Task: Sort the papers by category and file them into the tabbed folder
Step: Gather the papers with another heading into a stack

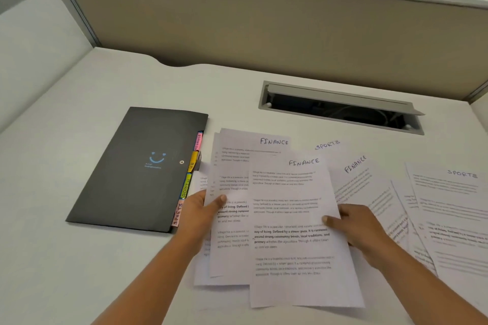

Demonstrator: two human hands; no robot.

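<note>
Front FINANCE sheet [298,219], lower centre, being pinched at right edge by right hand [361,229], thumb on top. FINANCE stack [232,166] being gripped by left hand [200,208]. Tabbed folder [137,166] lying closed, centre left. Risk: loosely held sheets being fanned apart, SPORTS papers [449,206] at right being mixed in.

Forearms reach forward; left hand [202,210] and right hand [356,227] each pinch papers [290,192], thumbs on top.

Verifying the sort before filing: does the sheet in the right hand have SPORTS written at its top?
No, the sheet held by the right hand has FINANCE handwritten at its top.
</note>
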